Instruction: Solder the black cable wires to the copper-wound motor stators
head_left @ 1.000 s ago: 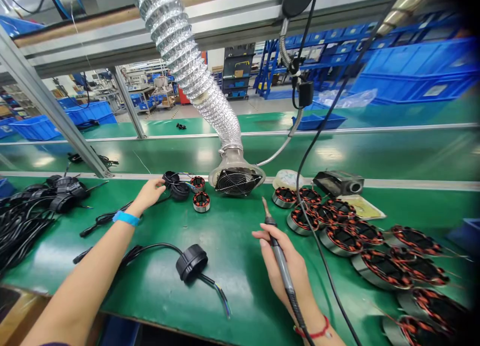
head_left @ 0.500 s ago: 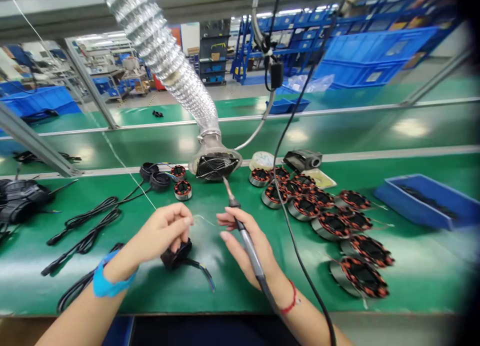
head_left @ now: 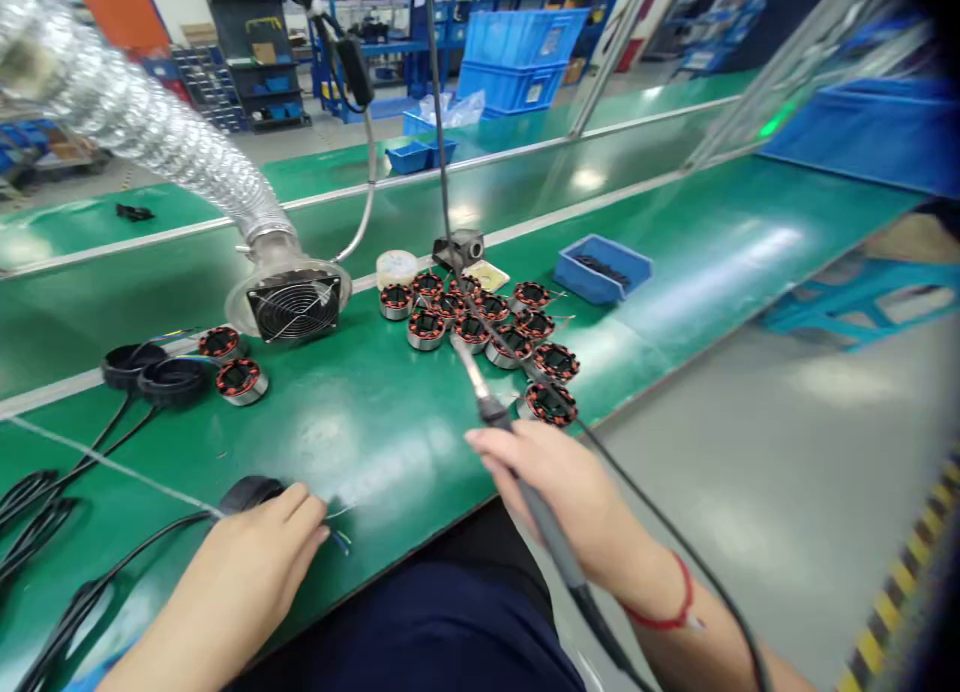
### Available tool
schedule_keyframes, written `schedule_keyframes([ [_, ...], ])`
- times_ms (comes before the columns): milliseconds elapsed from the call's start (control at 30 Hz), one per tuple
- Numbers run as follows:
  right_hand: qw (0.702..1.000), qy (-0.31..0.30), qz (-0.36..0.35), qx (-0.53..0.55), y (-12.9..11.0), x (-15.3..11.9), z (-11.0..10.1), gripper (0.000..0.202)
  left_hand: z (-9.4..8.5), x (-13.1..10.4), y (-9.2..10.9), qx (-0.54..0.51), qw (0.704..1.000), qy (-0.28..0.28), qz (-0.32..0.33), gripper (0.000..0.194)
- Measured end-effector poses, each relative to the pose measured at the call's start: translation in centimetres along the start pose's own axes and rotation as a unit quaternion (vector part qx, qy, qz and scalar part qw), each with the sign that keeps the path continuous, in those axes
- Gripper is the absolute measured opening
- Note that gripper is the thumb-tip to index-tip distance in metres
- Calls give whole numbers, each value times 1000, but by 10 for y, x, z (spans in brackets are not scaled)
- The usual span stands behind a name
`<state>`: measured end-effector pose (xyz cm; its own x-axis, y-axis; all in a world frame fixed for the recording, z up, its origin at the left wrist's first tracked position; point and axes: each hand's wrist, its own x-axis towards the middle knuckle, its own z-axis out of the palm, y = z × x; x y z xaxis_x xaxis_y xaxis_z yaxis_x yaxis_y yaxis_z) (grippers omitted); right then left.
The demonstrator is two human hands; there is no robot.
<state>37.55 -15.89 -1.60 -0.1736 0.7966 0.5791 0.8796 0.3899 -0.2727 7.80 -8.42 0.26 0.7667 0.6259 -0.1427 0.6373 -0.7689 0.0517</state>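
My right hand [head_left: 566, 492] is wrapped round the grip of a soldering iron [head_left: 544, 522], its metal tip pointing away from me toward a cluster of stators [head_left: 471, 332] with orange-red windings. Whether the tip touches a stator I cannot tell. Low on the left, my left hand [head_left: 262, 552] is closed on a thin strand of solder wire [head_left: 112, 459], whose free end sticks out past the fingers. A round black housing [head_left: 251, 492] lies just beyond that hand, partly covered by it. Coloured lead ends [head_left: 341, 542] show beside the fingertips.
A fume fan [head_left: 296, 307] on a silver duct [head_left: 187, 152] stands at the back. Two stators [head_left: 240, 380] and two black cabled housings [head_left: 176, 382] lie left. Behind the cluster are a tape roll [head_left: 396, 267] and a blue bin [head_left: 604, 272]. The iron's cord crosses the view.
The view has swung right. My right hand has carried the iron from near the fan to the stator cluster. My left hand has come down beside the black housing, still with the solder wire.
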Motion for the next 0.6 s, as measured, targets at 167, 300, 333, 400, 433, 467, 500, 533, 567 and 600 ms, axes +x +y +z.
schedule_keyframes([
  [167,984,1,72,-166,57,-38,-8,29,26,-6,3,140,988,-36,59,49],
  [300,982,24,104,-158,70,-43,11,27,13,12,1,171,979,-114,5,58],
  [333,981,38,116,-150,68,-40,17,27,9,18,0,171,978,-121,-7,53],
  [400,982,54,129,-123,57,-30,26,26,3,30,-2,160,980,-121,-18,43],
  [433,985,52,127,-104,49,-23,31,26,2,35,-2,150,982,-114,-17,39],
  [467,989,42,118,-79,40,-15,37,27,2,40,-1,139,985,-102,-14,36],
  [500,993,26,105,-50,31,-7,42,27,3,43,0,128,988,-89,-11,35],
  [533,996,9,91,-17,21,2,48,28,4,47,1,118,990,-78,-8,34],
  [567,997,-8,80,20,11,10,55,30,5,49,2,107,991,-74,-8,34],
  [600,995,-24,74,61,2,18,62,32,4,50,3,95,993,-75,-9,32],
])
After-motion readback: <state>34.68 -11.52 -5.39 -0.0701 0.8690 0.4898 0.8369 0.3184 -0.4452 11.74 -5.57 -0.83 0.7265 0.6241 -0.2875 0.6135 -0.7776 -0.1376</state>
